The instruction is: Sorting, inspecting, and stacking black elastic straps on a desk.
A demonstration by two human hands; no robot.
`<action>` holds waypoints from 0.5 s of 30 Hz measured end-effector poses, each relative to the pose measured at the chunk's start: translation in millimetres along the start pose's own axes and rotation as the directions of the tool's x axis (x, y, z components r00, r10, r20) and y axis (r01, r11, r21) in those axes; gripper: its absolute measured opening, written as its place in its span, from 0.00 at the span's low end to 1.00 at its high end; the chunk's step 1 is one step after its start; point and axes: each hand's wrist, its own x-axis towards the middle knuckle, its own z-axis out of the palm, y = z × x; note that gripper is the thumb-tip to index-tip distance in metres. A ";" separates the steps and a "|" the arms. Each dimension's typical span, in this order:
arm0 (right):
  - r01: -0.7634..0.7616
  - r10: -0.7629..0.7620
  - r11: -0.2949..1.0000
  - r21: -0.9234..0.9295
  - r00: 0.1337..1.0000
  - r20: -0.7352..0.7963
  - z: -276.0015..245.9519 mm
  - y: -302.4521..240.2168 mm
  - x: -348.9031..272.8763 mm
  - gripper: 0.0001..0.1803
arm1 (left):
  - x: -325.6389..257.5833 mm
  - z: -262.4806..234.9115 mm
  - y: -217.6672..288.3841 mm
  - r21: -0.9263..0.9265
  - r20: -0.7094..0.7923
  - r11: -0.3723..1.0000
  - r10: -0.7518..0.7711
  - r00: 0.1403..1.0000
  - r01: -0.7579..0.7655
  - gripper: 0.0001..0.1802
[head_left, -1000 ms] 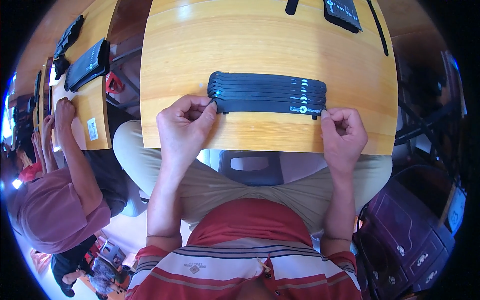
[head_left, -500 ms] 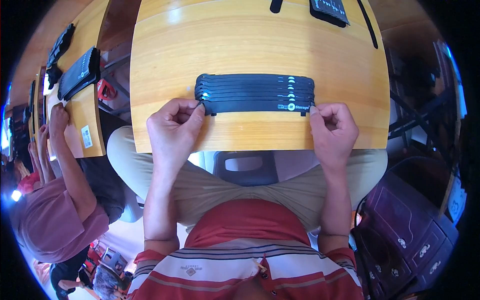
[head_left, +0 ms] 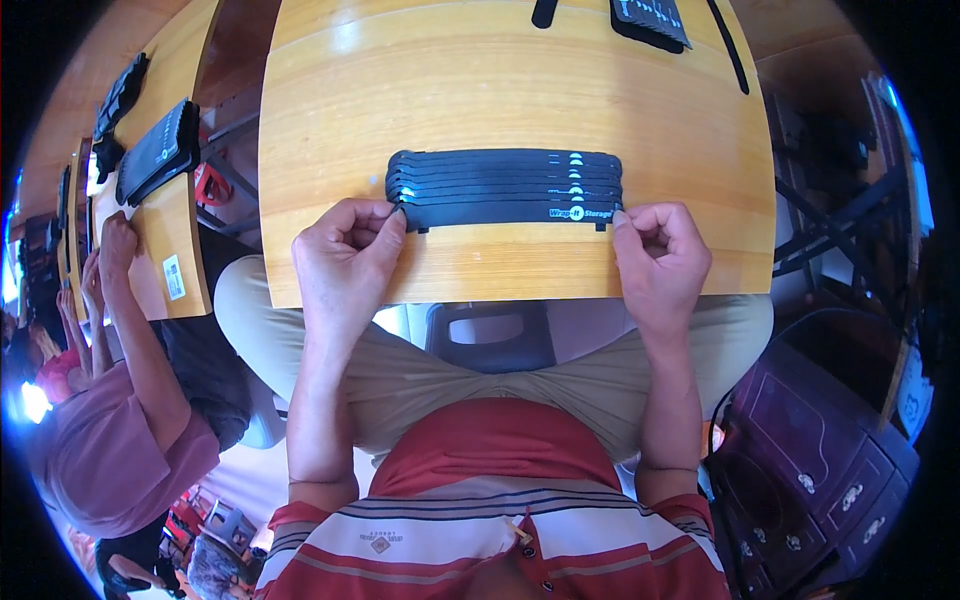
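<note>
A fanned row of black storage straps (head_left: 480, 190) with white print lies overlapped on the wooden table (head_left: 420, 110), the nearest strap on top. At that strap's left end my left hand (head_left: 350, 245) pinches its corner between thumb and forefinger. Its right end sits between the thumb and curled fingers of my right hand (head_left: 660, 255). Small dark tabs poke out below the strap's near edge, close to each hand. The fingertips hide the two corners.
At the table's far side are a stack of dark printed cards (head_left: 650, 22), a black strip (head_left: 728, 45) and another dark piece (head_left: 544, 12). A co-worker (head_left: 110, 430) sits at a left-hand table with a similar stack (head_left: 160, 150). A dark drawer cabinet (head_left: 810, 480) stands at right.
Both hands keep their pinch on the front strap. The table and everything on it appear shifted slightly left in the picture; nothing was let go.
</note>
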 end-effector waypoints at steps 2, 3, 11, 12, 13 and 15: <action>0.003 -0.003 1.000 -0.003 1.000 0.002 0.2 -2.1 -0.2 0.10 | -0.3 -0.3 -0.8 -0.008 -0.002 1.000 0.003 1.000 -0.003 0.06; 0.003 -0.003 1.000 -0.006 1.000 0.005 0.3 -2.7 -0.3 0.10 | -0.5 -0.4 -1.0 -0.016 -0.003 1.000 0.004 1.000 -0.004 0.06; 0.036 -0.036 0.999 -0.018 0.999 0.001 0.9 -2.9 0.1 0.10 | -0.3 -0.9 1.0 -0.009 0.004 1.000 0.019 1.000 -0.019 0.06; 0.040 -0.040 0.999 -0.016 0.999 0.000 1.2 -3.2 0.2 0.10 | -0.5 -0.9 1.6 -0.010 0.003 1.000 0.007 1.000 -0.007 0.06; 0.039 -0.039 0.999 -0.017 0.999 -0.001 1.2 -3.1 0.2 0.10 | -0.5 -0.9 1.4 -0.011 0.004 1.000 0.007 1.000 -0.007 0.06; 0.076 -0.077 0.996 -0.040 0.997 0.000 1.3 -2.4 0.4 0.10 | -0.4 -1.1 0.8 -0.009 0.010 1.000 0.018 1.000 -0.018 0.06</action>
